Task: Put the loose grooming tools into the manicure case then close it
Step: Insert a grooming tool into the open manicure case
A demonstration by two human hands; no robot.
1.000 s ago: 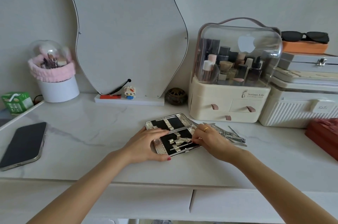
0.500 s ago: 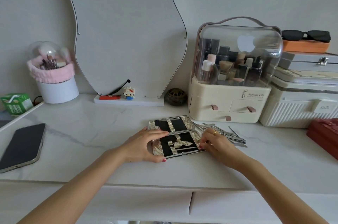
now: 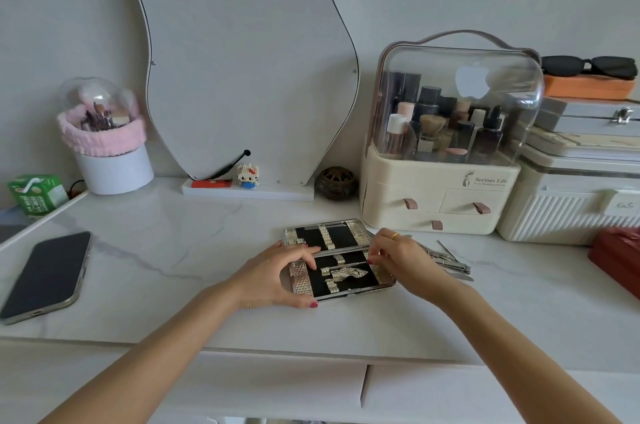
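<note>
Barely started imo: case (image 3: 339,259) lies open on the desk (image 3: 194,250), left hand (image 3: 277,273) steadying it with spread fingers, right hand (image 3: 398,259) pinching one thin tool into a strap, rest of the tools (image 3: 446,259) loose just right.

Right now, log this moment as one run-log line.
case: open, flat on desk | left hand: steadying case | right hand: seating thin tool in near half | loose tools: right of case | close: pending

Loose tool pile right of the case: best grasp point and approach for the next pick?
Probably the thin pick lying apart at the far edge of the loose tools. Pinch its mid-shaft from above, fingers across it: it lies flat on the table, clear of the right hand.
</note>
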